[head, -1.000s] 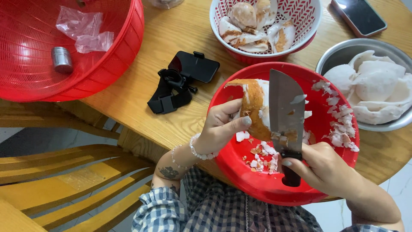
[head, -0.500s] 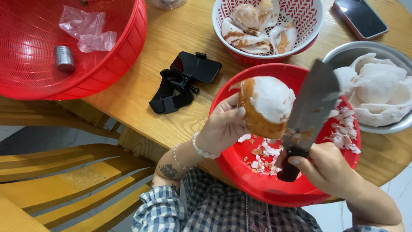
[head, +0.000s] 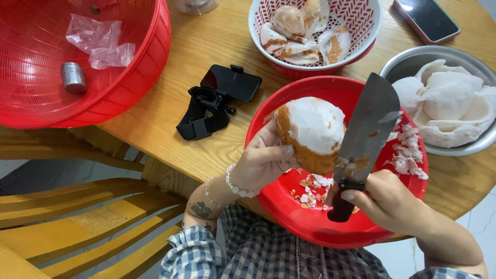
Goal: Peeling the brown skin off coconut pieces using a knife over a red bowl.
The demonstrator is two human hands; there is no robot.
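Observation:
My left hand [head: 261,163] holds a round piece of coconut flesh [head: 311,132], white on top with brown skin along its lower side, over a red plastic bowl [head: 289,206]. My right hand [head: 385,199] grips the black handle of a broad cleaver [head: 368,132]. The blade stands just right of the coconut piece, its lower edge against the brown skin. White and brown shavings [head: 405,155] lie in the red bowl.
A steel bowl [head: 408,62] with white peeled coconut pieces sits right. A red-and-white patterned bowl [head: 361,20] holds unpeeled pieces. A black strap mount [head: 214,103], a phone [head: 426,18] and a big red basket [head: 144,67] rest on the wooden table [head: 206,46]. Wooden chair [head: 77,222] lower left.
The cleaver swung from lying across the coconut piece to its right side, blade upright. My left hand turned the piece so its white face points up.

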